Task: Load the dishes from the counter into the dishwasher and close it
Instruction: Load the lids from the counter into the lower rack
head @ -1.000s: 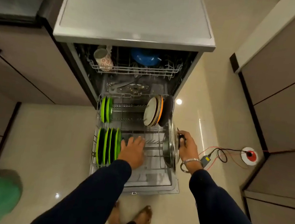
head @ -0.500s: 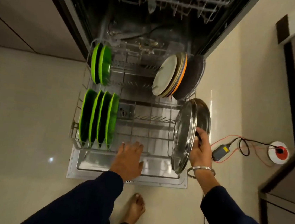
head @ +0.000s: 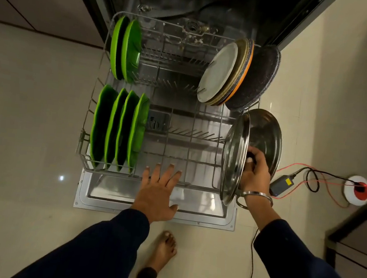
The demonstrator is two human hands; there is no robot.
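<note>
Since half a second ago the view has closed in on the lower rack (head: 89, 157), the upper basket has dropped out of sight above, and the left hand (head: 157, 193) sits with its fingers a little further over the rack's front rail; the right hand has kept its place.

Far left, four green plates (head: 119, 129) stand on edge in the rack's front row, with two more green plates (head: 125, 48) upright in the back row behind them. Next comes the left hand — fingers straight and slightly spread, palm down, fingertips at the front rail, holding nothing. It hovers over the open dishwasher door (head: 124, 209), which lies flat beneath the pulled-out rack.

Further right, in the back row, a white plate (head: 218, 72) leans at the front of a stack of plates, an orange-rimmed one among them, and a dark speckled pan (head: 259, 79) stands behind that stack. In the front right corner a steel lid (head: 233, 158) stands on edge with a second steel plate (head: 268, 132) just behind it — the right hand (head: 255, 170) reaches between them, fingers curled around a dark knob on the lid. A metal bangle (head: 256, 196) circles that wrist.

On the floor at far right lie a black adapter (head: 281, 184) and a white-and-red socket (head: 358, 189), joined by cables.
</note>
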